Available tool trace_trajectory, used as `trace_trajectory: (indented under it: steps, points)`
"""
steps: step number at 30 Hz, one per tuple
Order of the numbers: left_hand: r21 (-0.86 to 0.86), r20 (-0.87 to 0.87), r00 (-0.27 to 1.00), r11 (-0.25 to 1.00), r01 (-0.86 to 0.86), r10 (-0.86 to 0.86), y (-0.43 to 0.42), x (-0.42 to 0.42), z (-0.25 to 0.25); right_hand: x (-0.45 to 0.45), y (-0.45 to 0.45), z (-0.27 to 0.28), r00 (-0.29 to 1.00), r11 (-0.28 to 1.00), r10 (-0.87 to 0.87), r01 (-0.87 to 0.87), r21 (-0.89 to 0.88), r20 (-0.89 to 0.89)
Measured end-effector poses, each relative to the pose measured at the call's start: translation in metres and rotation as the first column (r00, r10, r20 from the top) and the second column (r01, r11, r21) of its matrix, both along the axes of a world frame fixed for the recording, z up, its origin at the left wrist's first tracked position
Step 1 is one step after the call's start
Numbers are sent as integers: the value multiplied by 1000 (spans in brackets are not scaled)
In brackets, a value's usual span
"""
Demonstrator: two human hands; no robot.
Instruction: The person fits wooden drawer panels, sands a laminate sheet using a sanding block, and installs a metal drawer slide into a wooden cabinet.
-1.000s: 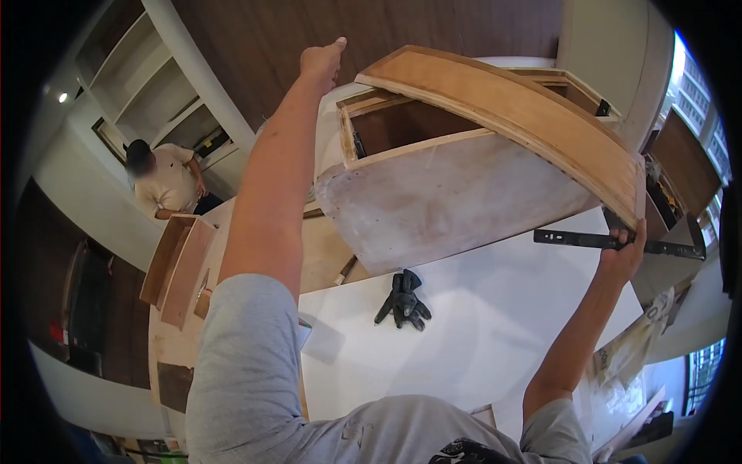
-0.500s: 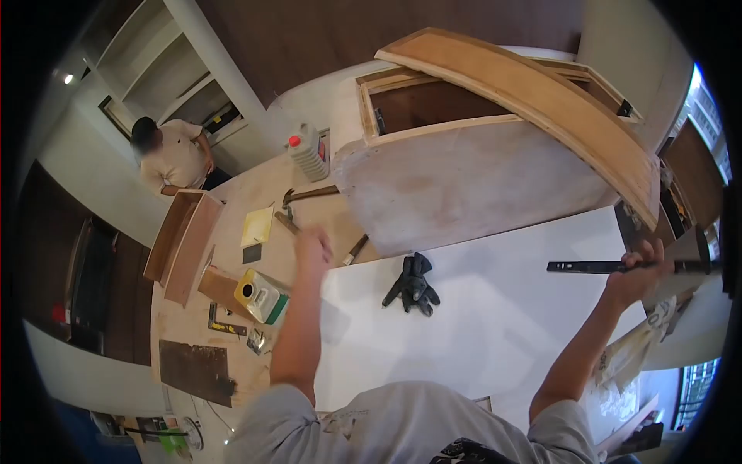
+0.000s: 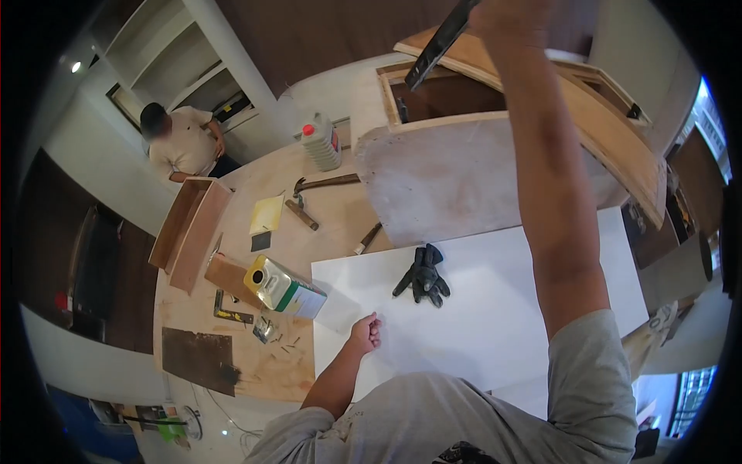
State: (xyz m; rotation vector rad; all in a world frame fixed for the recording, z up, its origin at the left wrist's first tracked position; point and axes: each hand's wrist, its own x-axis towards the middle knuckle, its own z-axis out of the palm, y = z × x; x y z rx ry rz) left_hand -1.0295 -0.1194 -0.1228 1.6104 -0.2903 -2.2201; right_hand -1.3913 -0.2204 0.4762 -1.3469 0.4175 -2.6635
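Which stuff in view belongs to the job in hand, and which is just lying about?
Likely the job:
- rail, held in the right grip
- cabinet, below the rail in view
- panel, lying across the cabinet

Seemingly just lying about, untouched:
- glove
- hammer
- brush
- jug
- can

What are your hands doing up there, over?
Right hand raised, gripping black strip. Left hand curled, low by white board. Curved wooden panel across cabinet, maybe in the way.
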Motion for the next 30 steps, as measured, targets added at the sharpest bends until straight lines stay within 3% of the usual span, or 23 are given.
trace_trajectory:
  steps: [3, 14, 30]
  points:
    - [0, 36, 999, 1000, 27, -27, -3, -2, -4, 12, -49, -9, 985, 993, -115, 118, 10, -129]
    - [18, 34, 999, 1000, -4, 4, -3, -1, -3, 23, -82, -13, 959, 979, -133, 166, 117, -249]
    - [62, 45, 999, 998, 24, -27, -6, -4, 8, 13, -111, -36, 991, 950, -32, 72, 304, -133]
